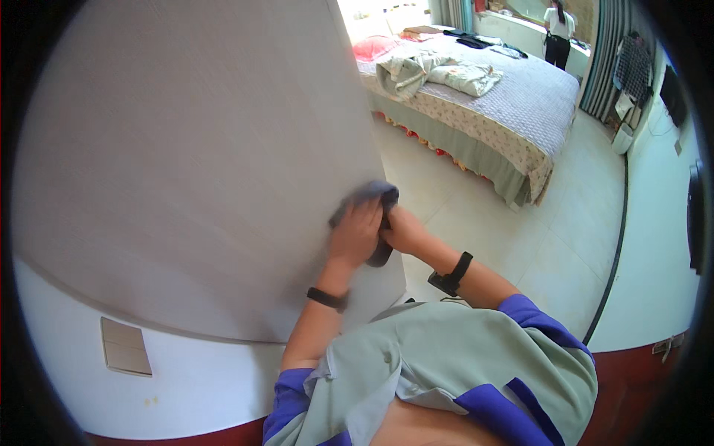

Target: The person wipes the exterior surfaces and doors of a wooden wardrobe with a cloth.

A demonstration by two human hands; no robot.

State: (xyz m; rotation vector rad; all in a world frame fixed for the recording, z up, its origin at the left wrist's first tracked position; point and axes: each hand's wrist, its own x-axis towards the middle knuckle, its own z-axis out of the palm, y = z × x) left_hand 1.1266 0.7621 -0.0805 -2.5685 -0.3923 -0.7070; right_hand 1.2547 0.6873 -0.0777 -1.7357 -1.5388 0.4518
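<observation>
A dark grey cloth [381, 192] is bunched over the edge of a large pale panel [201, 156], which looks like a wardrobe side or a door. My left hand [358, 229] presses the cloth against the panel's face, its fingers bent over it and slightly blurred. At the panel's right edge, my right hand [406, 230] is closed on the cloth, with the fingertips partly hidden. Part of the cloth hangs down between the two hands. Both wrists wear dark bands.
A bed [513, 97] with a quilted cover and rumpled bedding stands beyond the panel. Another person [558, 33] is at the far window. Clothes [632, 67] hang at the right, above a white bin [622, 139]. A beige switch plate [126, 346] sits on the lower-left wall.
</observation>
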